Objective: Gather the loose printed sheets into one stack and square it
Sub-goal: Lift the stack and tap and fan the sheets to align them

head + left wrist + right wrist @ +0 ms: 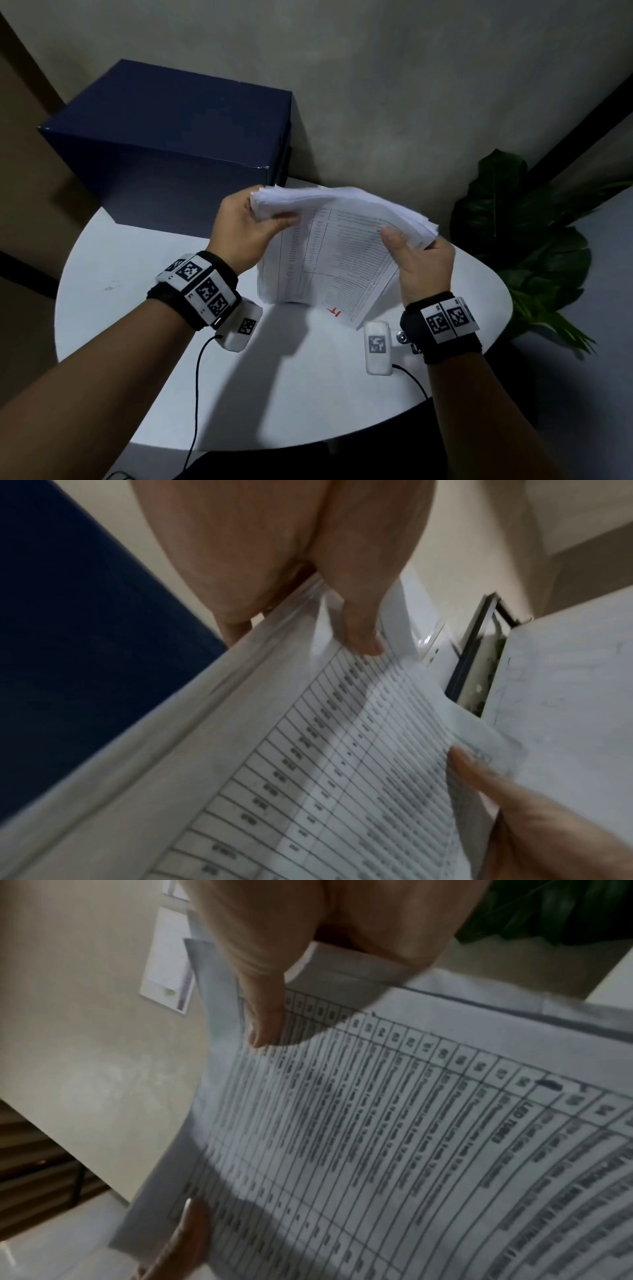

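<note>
Gripping 1 stack (342,246) w/ 2 hands: left hand (246,229), right hand (421,263).

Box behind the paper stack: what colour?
Dark navy blue box; clearest in the head view.

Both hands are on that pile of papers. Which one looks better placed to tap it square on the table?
Probably the left hand: it grips the stack of sheets at its upper corner, steadying it, while the lower edge stands on the table. The right hand pinches a splayed side, so it suits nudging.
</note>
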Tool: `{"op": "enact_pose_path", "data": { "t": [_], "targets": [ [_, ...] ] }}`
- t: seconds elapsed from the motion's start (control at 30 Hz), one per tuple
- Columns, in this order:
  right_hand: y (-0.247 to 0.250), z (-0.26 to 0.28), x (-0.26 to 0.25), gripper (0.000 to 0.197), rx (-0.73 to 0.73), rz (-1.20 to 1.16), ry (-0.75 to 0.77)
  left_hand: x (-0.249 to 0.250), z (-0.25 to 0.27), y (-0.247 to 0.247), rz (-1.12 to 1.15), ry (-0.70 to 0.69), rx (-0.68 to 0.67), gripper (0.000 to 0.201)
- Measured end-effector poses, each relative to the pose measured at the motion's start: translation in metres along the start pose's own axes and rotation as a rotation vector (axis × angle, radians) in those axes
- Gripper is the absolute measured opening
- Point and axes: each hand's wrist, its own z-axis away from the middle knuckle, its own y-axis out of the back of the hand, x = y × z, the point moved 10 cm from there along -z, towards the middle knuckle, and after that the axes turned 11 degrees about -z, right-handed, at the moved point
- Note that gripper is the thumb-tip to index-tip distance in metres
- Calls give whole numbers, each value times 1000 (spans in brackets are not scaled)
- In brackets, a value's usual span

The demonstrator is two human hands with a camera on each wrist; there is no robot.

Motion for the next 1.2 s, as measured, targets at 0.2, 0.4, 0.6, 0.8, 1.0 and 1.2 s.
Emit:
{"op": "enact_pose_path", "data": {
  "t": [0.2, 0.4, 0.6, 0.8, 1.0, 1.2],
  "targets": [
    [-6, 8, -11, 34, -8, -7, 65, -26, 16, -23, 102, 114, -203, 77],
    [-1, 9, -19, 16, 172, -44, 145, -12, 16, -22, 163, 54, -143, 62],
    [-4, 7, -22, 17, 189, -90, 179, -12, 18, -8, 271, 80, 152, 27],
    [-6, 3, -4, 70, 27, 35, 77, -11, 13, -14, 235, 86, 94, 34],
    [2, -10, 11, 41, 0, 51, -16, -21, 7, -11, 103, 129, 45, 32],
    [2, -10, 5, 74, -57, 17, 7, -32, 7, -26, 195, 124, -128, 73]
  ]
}}
